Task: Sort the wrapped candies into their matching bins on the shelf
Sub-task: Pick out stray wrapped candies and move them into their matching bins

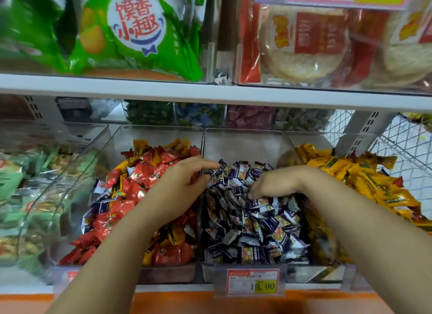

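Three clear bins stand side by side on the shelf. The left bin [121, 136] holds red candies [145, 171] mixed with some yellow and purple-white ones [100, 206]. The middle bin [243, 138] is full of purple candies [257, 229]. The right bin [304, 138] holds yellow candies [364, 178] with a few red ones. My left hand [184, 180] reaches over the wall between the red and purple bins, fingers straight, its index tip at the purple pile. My right hand [273, 185] is over the purple bin with its fingers curled down into the candies; its fingertips are partly buried.
A bin of green packets [14, 180] stands at the far left. Behind are small bins of other sweets [198, 115]. The shelf above [210, 93] carries green snack bags [131, 33] and rice cakes [304, 47]. A price tag [253, 282] hangs on the front edge. Wire mesh [402, 140] is at the right.
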Action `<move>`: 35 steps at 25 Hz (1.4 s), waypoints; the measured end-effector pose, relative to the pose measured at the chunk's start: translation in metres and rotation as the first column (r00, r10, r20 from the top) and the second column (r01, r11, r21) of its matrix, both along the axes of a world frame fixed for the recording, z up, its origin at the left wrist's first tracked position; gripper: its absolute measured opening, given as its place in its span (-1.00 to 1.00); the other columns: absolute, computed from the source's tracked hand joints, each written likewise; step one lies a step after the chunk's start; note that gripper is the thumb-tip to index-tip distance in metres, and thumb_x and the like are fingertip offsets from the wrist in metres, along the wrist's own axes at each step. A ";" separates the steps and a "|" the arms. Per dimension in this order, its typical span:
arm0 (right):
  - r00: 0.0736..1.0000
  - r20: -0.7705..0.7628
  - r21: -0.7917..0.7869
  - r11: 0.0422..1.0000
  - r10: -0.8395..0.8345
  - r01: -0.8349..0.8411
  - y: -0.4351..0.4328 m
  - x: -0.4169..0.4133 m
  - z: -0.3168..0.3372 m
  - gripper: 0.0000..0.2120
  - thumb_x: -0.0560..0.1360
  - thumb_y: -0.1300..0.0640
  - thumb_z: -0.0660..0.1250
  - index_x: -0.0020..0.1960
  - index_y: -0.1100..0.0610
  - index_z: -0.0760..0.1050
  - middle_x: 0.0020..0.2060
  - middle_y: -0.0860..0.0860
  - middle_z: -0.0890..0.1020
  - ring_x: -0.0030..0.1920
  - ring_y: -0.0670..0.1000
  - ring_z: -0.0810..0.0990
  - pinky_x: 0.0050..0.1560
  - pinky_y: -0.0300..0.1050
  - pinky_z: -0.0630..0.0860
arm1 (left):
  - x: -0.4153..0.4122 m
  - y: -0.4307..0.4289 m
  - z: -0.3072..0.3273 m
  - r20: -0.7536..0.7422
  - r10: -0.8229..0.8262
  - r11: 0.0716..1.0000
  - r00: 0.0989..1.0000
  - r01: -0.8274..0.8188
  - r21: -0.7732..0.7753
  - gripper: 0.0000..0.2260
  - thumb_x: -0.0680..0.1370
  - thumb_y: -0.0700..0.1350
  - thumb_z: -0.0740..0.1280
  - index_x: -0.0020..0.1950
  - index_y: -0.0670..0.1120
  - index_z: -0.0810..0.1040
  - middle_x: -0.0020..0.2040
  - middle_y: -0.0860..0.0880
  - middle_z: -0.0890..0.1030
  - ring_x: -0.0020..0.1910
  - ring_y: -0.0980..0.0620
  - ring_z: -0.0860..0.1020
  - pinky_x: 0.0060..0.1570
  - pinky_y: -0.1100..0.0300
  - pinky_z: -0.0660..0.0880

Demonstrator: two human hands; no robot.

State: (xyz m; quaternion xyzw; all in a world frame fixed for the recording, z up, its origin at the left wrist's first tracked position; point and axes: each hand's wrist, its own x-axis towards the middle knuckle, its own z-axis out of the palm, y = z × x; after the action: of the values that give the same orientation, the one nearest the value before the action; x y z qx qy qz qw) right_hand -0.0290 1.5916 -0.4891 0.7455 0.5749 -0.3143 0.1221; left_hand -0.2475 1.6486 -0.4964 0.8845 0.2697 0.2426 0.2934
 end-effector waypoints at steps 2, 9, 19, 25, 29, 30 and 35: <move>0.999 -0.042 0.064 0.998 0.020 -0.018 -0.010 -0.002 0.008 -0.65 0.59 -0.01 0.16 0.35 0.01 0.41 0.38 -0.07 0.39 0.38 -0.01 0.34 0.34 -0.17 0.23 | 0.000 0.001 0.000 -0.005 -0.004 1.000 1.000 0.004 0.001 -0.69 0.59 -0.17 0.22 0.29 0.11 0.47 0.08 0.40 0.32 -0.04 0.71 0.18 -0.08 0.77 0.08; 0.940 0.028 0.353 0.877 0.339 -0.326 -0.028 -0.055 -0.004 -0.55 0.55 -0.13 0.18 0.42 -0.18 0.24 0.49 -0.14 0.13 0.46 -0.01 0.07 0.45 0.09 0.02 | 0.001 0.003 -0.001 -0.015 0.011 1.000 1.000 -0.011 0.008 -0.69 0.59 -0.15 0.23 0.28 0.15 0.46 0.10 0.38 0.31 -0.03 0.69 0.15 -0.07 0.78 0.07; 0.990 0.118 0.213 0.972 0.078 -0.103 0.010 0.001 -0.019 -0.50 0.59 -0.07 0.14 0.50 -0.08 0.11 0.50 0.02 0.14 0.46 0.10 0.18 0.42 -0.03 0.19 | -0.001 0.003 0.000 -0.006 0.006 1.000 1.000 -0.006 -0.009 -0.69 0.59 -0.15 0.22 0.28 0.15 0.47 0.09 0.40 0.30 0.16 0.45 0.20 -0.08 0.77 0.08; 0.999 -0.005 0.511 0.859 0.041 -0.032 -0.008 -0.011 0.000 -0.56 0.55 -0.05 0.23 0.42 -0.10 0.29 0.45 -0.04 0.29 0.40 -0.01 0.30 0.39 -0.11 0.23 | -0.001 0.003 0.001 -0.013 -0.001 1.000 1.000 0.001 0.005 -0.69 0.60 -0.15 0.21 0.28 0.15 0.47 0.14 0.27 0.38 0.14 0.35 0.28 -0.10 0.73 0.17; 0.914 -0.346 0.362 0.929 0.214 -0.080 -0.039 -0.051 0.013 -0.69 0.57 0.09 0.23 0.30 -0.06 0.45 0.17 -0.11 0.58 0.02 -0.18 0.59 0.10 -0.18 0.53 | 0.000 0.003 -0.001 -0.016 0.003 1.000 1.000 -0.002 0.009 -0.70 0.60 -0.14 0.20 0.29 0.14 0.47 0.16 0.27 0.37 0.18 0.36 0.26 -0.07 0.75 0.11; 0.906 -0.367 0.225 0.965 0.213 -0.136 -0.043 -0.057 0.008 -0.69 0.58 0.11 0.22 0.31 -0.05 0.44 0.16 -0.10 0.58 0.02 -0.14 0.61 0.09 -0.14 0.56 | 0.000 0.002 -0.001 -0.017 0.006 1.000 1.000 -0.006 0.011 -0.70 0.60 -0.14 0.20 0.29 0.13 0.47 0.16 0.27 0.36 0.18 0.37 0.25 -0.08 0.76 0.10; 0.967 -0.149 0.228 0.959 0.206 -0.170 -0.014 -0.045 -0.017 -0.52 0.55 0.18 0.20 0.44 -0.08 0.25 0.41 -0.08 0.35 0.33 -0.02 0.40 0.32 -0.07 0.37 | 0.000 0.001 -0.002 0.001 0.009 1.000 1.000 -0.009 0.022 -0.70 0.60 -0.17 0.20 0.29 0.10 0.48 0.14 0.25 0.38 0.14 0.36 0.28 -0.10 0.75 0.13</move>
State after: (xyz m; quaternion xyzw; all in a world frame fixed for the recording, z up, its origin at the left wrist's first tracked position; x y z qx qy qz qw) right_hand -0.0744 1.5773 -0.5059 0.6663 0.6821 -0.3006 0.0211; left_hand -0.2479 1.6500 -0.4984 0.8864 0.2708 0.2474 0.2825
